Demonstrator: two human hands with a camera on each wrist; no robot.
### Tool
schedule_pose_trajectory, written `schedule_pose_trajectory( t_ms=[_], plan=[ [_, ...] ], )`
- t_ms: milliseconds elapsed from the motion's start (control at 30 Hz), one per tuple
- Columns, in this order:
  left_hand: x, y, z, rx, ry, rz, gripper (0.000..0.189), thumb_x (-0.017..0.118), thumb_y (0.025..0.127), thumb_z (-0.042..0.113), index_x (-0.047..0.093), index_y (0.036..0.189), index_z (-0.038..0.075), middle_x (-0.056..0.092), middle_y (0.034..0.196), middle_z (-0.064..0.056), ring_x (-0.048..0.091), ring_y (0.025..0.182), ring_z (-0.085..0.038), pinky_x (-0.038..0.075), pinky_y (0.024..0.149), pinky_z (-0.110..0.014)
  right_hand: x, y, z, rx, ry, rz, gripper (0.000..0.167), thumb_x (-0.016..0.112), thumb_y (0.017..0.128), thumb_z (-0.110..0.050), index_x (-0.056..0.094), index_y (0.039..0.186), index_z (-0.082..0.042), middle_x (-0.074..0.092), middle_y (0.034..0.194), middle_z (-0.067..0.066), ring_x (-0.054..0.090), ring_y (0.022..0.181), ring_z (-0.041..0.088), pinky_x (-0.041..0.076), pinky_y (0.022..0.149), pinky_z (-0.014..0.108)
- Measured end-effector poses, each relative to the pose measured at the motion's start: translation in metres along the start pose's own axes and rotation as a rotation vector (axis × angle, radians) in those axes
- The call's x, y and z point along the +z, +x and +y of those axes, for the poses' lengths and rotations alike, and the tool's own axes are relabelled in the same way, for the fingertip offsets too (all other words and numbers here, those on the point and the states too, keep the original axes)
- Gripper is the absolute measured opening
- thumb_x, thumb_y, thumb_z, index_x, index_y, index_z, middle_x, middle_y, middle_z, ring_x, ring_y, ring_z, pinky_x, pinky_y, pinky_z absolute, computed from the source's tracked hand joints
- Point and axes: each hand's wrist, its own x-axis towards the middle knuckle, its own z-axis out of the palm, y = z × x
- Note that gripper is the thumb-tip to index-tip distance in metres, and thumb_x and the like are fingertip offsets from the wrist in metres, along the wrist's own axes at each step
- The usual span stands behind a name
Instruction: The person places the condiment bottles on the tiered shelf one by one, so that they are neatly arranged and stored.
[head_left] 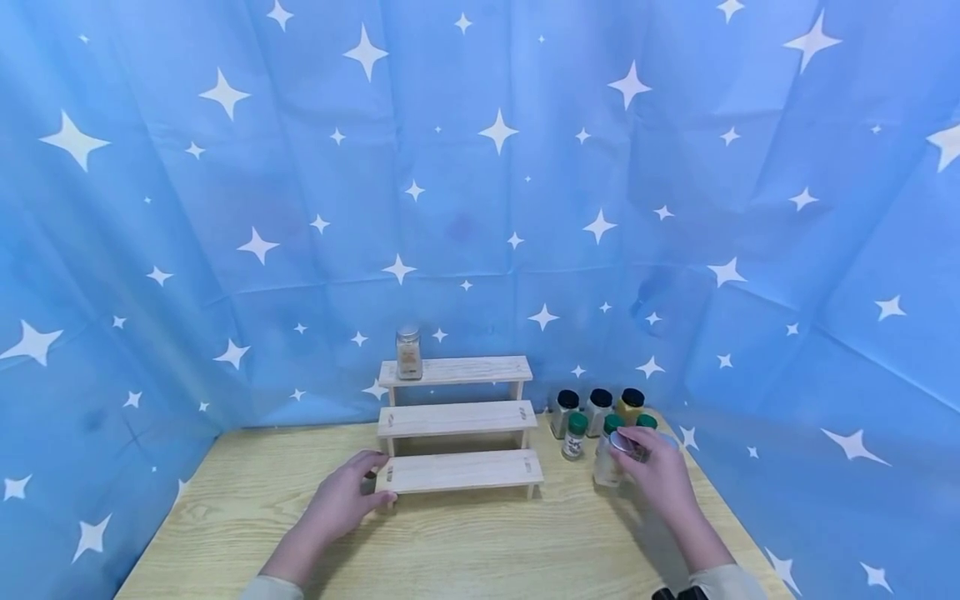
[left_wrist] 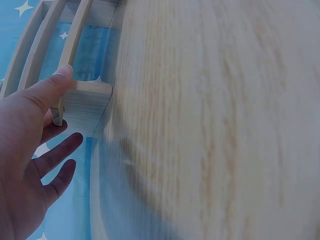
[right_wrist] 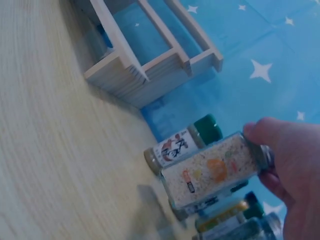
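Observation:
My right hand pinches the top of a clear square seasoning jar filled with pale, speckled grains. The jar is tilted in the right wrist view, among other jars at the table's right. My left hand holds the left end of the lowest step of a three-step wooden rack, thumb on one side and index finger on the other. Its other fingers are spread apart below, as the left wrist view shows. One silver-lidded seasoning jar stands at the left of the rack's top step.
Right of the rack stand black-capped jars and green-capped jars, several in all, some partly hidden by my right hand. A starry blue cloth hangs behind and beside the wood-grain table.

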Motion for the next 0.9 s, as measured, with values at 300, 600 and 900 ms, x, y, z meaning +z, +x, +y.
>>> schedule_pose_trajectory(
  t_ms=[300,600,900],
  plan=[
    [0.0,0.001,-0.002,-0.009,-0.014,0.001,0.067,0.094,0.09,0.033,0.067,0.149,0.014,0.065,0.152,-0.003,0.071,0.121,-0.026,0.059,0.105,-0.056,-0.002,0.016,-0.021,-0.012,0.044,0.025,0.037,0.087,0.099,-0.017,0.078,0.132,-0.003,0.075,0.123,0.012,0.071,0.109,0.028,0.06,0.08,0.02],
    [0.001,0.001,-0.001,-0.004,-0.018,0.006,0.067,0.094,0.09,0.032,0.068,0.148,0.014,0.066,0.15,-0.003,0.072,0.119,-0.024,0.061,0.103,-0.055,0.0,0.043,-0.05,-0.078,0.076,0.007,0.037,0.088,0.099,-0.025,0.08,0.133,-0.011,0.076,0.126,0.004,0.071,0.109,0.021,0.063,0.085,0.029],
    [0.001,0.001,0.0,-0.004,-0.016,0.007,0.066,0.095,0.09,0.031,0.069,0.148,0.014,0.067,0.15,-0.003,0.072,0.118,-0.024,0.061,0.101,-0.054,0.006,0.076,-0.084,-0.064,0.18,-0.048,0.04,0.088,0.1,-0.027,0.079,0.136,-0.012,0.074,0.127,0.005,0.071,0.112,0.023,0.062,0.085,0.026]
  ],
)
